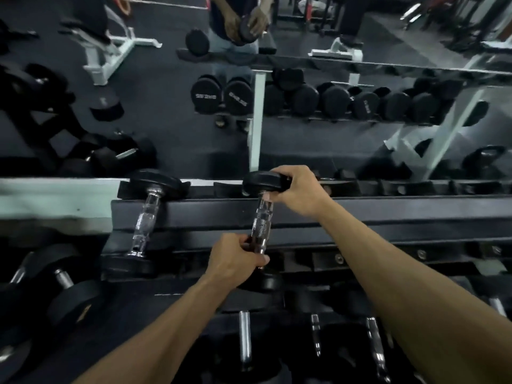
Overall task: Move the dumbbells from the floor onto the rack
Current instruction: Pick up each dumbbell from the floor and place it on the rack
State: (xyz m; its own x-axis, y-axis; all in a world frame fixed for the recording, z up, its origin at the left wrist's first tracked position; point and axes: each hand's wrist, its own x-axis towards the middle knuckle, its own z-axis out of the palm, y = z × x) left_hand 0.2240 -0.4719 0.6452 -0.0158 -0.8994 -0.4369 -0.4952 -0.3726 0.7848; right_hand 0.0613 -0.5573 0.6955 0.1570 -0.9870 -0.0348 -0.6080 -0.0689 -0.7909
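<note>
A dumbbell (261,217) lies across the top tier of the rack (360,214), its chrome handle running near to far, with the left hand (235,263) closed around the near end of the handle and the right hand (297,189) clamped over the far black head. Its near head seems to sit just under the left hand, though the dim light blurs it. A second dumbbell (144,217) rests on the same tier to the left, apart from the first.
</note>
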